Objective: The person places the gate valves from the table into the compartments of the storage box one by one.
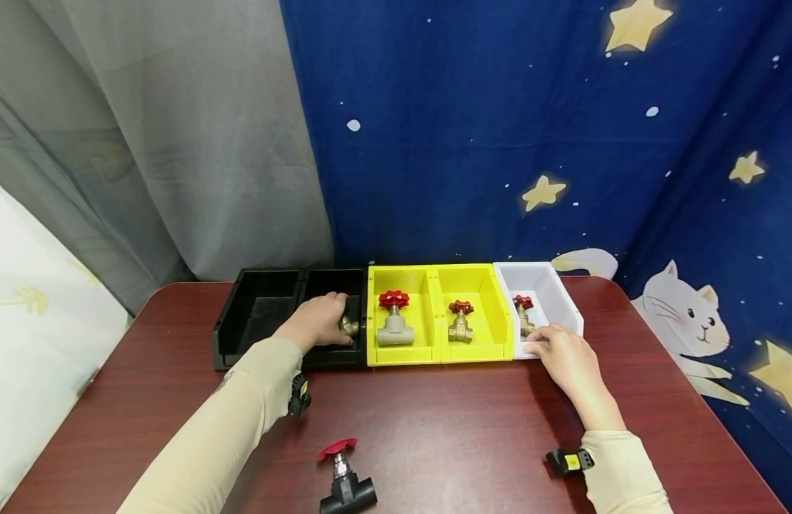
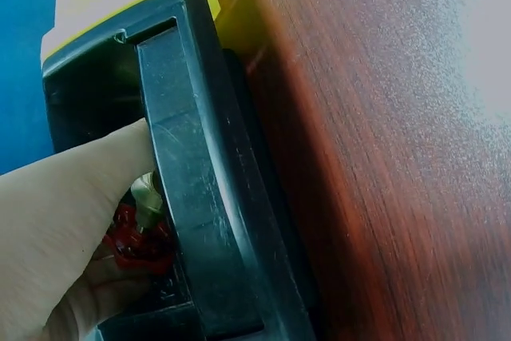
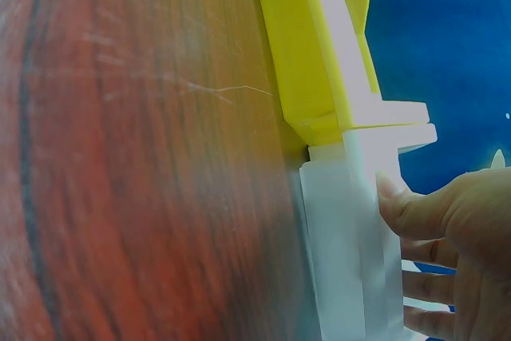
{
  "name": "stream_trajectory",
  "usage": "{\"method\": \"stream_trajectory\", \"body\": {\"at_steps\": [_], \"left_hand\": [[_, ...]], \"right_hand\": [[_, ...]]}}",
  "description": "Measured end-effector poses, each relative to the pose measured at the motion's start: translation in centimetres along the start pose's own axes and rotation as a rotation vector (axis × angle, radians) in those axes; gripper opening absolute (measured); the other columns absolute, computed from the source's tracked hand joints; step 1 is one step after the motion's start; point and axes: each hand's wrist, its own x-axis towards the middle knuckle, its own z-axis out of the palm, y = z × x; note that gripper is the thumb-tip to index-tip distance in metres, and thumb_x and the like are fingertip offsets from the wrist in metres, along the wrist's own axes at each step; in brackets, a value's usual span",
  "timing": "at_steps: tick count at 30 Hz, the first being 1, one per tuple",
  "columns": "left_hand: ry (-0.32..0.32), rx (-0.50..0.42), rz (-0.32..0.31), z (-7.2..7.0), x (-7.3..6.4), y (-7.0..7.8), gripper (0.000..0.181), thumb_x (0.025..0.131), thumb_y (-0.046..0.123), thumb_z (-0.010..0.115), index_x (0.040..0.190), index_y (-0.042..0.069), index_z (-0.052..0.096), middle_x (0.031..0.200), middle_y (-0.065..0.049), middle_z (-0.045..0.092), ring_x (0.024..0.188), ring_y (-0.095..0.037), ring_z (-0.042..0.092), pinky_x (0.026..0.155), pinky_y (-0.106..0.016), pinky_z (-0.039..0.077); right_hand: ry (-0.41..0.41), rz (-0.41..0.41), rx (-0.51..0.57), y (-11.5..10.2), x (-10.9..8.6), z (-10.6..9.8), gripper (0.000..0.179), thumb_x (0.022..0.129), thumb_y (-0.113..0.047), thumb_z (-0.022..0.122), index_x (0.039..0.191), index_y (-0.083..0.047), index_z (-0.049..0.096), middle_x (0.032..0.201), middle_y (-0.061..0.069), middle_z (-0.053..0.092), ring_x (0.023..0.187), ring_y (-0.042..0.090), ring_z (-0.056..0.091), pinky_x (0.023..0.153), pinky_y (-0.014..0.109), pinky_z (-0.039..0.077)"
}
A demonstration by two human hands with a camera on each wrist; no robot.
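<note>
My left hand (image 1: 318, 319) reaches into the right-hand black bin (image 1: 333, 282), its thumb and fingers around a brass valve (image 1: 349, 326). In the left wrist view the valve's red handwheel (image 2: 142, 239) shows between thumb and curled fingers, and the hand hides part of the valve. My right hand (image 1: 565, 357) is at the front of the white bin (image 1: 565, 303). Its thumb (image 3: 397, 197) rests at the bin's front rim, with the other fingers extended behind that wall. Just beyond the fingertips in the head view, a brass valve with a red handwheel (image 1: 523, 303) stands inside the bin.
Two yellow bins stand between the hands. One contains a grey plastic valve (image 1: 394, 330), the other a small brass valve (image 1: 460, 328). Another black bin (image 1: 257, 314) sits at the far left. A black valve with a red handwheel (image 1: 346, 489) lies near the front of the table (image 1: 460, 435).
</note>
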Motion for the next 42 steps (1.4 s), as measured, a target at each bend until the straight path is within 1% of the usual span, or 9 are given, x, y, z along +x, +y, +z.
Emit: {"method": "stream_trajectory", "body": {"at_steps": [7,13,17,20,25,28,32,38,42], "left_hand": [[-0.028,0.044,-0.018,0.2,-0.1,0.2,0.086,0.075,0.034,0.086,0.137,-0.011,0.048,0.129,-0.027,0.054,0.113,-0.042,0.057,0.093,-0.051,0.050],[-0.043,0.093,-0.027,-0.1,-0.3,0.7,0.088,0.077,0.037,0.085,0.141,-0.010,0.045,0.133,-0.026,0.053,0.118,-0.040,0.055,0.096,-0.050,0.049],[-0.024,0.125,-0.019,-0.4,-0.5,1.0,0.084,0.080,0.035,0.083,0.140,-0.010,0.046,0.134,-0.025,0.053,0.120,-0.040,0.054,0.098,-0.049,0.048],[0.030,0.139,0.000,-0.5,-0.6,1.0,0.075,0.083,0.032,0.080,0.138,-0.008,0.049,0.131,-0.023,0.056,0.118,-0.038,0.056,0.097,-0.049,0.048],[0.158,0.127,0.018,-0.8,-1.2,0.8,0.055,0.086,0.023,0.075,0.130,-0.005,0.057,0.120,-0.020,0.062,0.108,-0.036,0.060,0.091,-0.048,0.052],[0.210,0.114,0.013,-0.9,-1.6,0.8,0.047,0.087,0.021,0.074,0.125,-0.003,0.061,0.115,-0.017,0.064,0.103,-0.034,0.062,0.088,-0.048,0.053],[0.274,0.124,0.024,-1.1,-2.3,1.1,0.036,0.088,0.021,0.073,0.117,0.001,0.066,0.105,-0.013,0.066,0.095,-0.031,0.063,0.082,-0.047,0.054],[0.414,0.166,0.097,-1.3,-3.8,2.1,0.023,0.088,0.015,0.072,0.105,0.000,0.069,0.094,-0.011,0.066,0.084,-0.029,0.063,0.074,-0.045,0.055],[0.477,0.181,0.133,-1.3,-4.8,2.6,0.019,0.088,0.014,0.071,0.101,0.001,0.069,0.092,-0.011,0.067,0.081,-0.028,0.064,0.071,-0.043,0.055]], "right_hand": [[0.002,-0.004,0.001,0.0,0.0,0.1,0.010,0.084,-0.018,0.078,0.089,-0.011,0.073,0.088,0.008,0.067,0.086,0.040,0.064,0.074,0.057,0.050],[-0.002,0.006,0.004,0.1,-0.1,0.1,0.009,0.084,-0.017,0.079,0.089,-0.011,0.074,0.088,0.008,0.067,0.086,0.039,0.064,0.074,0.056,0.050],[-0.003,0.005,0.006,0.0,-0.2,0.1,0.009,0.084,-0.017,0.079,0.089,-0.011,0.074,0.088,0.008,0.067,0.086,0.039,0.064,0.074,0.056,0.050],[-0.001,0.005,0.006,0.0,-0.2,0.0,0.009,0.084,-0.017,0.078,0.088,-0.011,0.074,0.088,0.008,0.067,0.086,0.039,0.064,0.074,0.056,0.050],[0.003,0.001,0.005,0.1,-0.1,0.0,0.009,0.084,-0.017,0.078,0.088,-0.010,0.073,0.088,0.008,0.067,0.087,0.039,0.064,0.074,0.057,0.049],[0.004,-0.003,0.004,0.1,-0.1,0.0,0.010,0.084,-0.018,0.078,0.088,-0.011,0.073,0.088,0.008,0.067,0.087,0.039,0.064,0.074,0.057,0.049],[0.003,-0.005,0.006,0.0,-0.1,0.0,0.010,0.084,-0.018,0.078,0.088,-0.011,0.073,0.088,0.008,0.066,0.086,0.039,0.064,0.074,0.057,0.049],[-0.002,0.000,0.007,0.0,0.0,0.0,0.011,0.084,-0.019,0.078,0.089,-0.010,0.073,0.089,0.008,0.067,0.087,0.040,0.064,0.075,0.057,0.049],[-0.002,0.002,0.004,0.0,-0.1,0.0,0.011,0.085,-0.019,0.078,0.089,-0.010,0.073,0.089,0.008,0.067,0.087,0.040,0.064,0.074,0.057,0.049]]}}
